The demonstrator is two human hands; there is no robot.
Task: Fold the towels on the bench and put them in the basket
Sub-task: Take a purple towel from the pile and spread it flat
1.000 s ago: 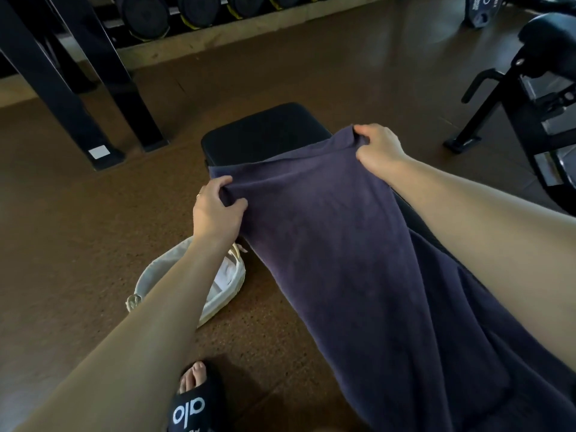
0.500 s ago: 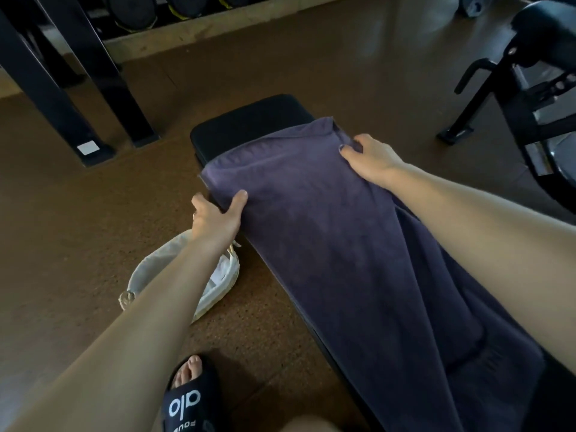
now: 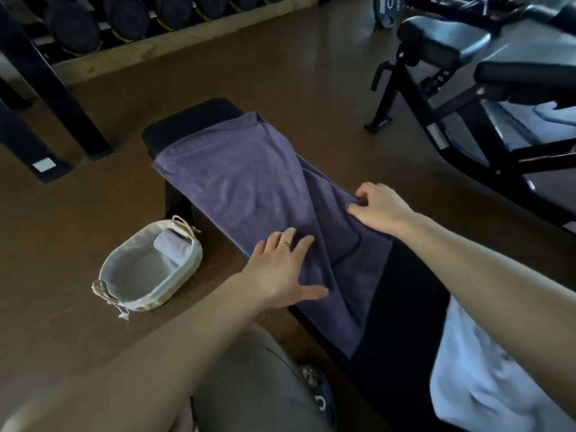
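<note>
Both of my hands have come back from the far corners of the purple towel (image 3: 246, 185), which now lies flat along the counter (image 3: 402, 307) with its far edge near the counter's far end. My left hand (image 3: 282, 265) rests palm down on the near left part of the cloth, fingers spread and straight, pressing and gripping nothing. My right hand (image 3: 378, 207) sits at the towel's right edge, where its grip pinches a fold of fabric between curled fingers and thumb; how much cloth is caught there I can't quite tell, since the fingers hide it.

A raised ridge runs diagonally from the far right corner toward my left hand, and the near end hangs skewed over the counter's side. So the step in hand, as I judge it, is squaring the towel before the first fold. To do it well, I should keep the left palm as an anchor and draw the pinched edge outward to the right until the ridge is gone. Then I'd line the long edges with the counter's sides, so the fold lands corner on corner. Pulling too hard would drag the whole towel out from under my palm.

On the floor just left of the counter stands the basket (image 3: 124, 294), with one rolled pale towel (image 3: 171, 246) already lying at its far end. Another light cloth (image 3: 486, 381) waits on the counter's near end.
</note>
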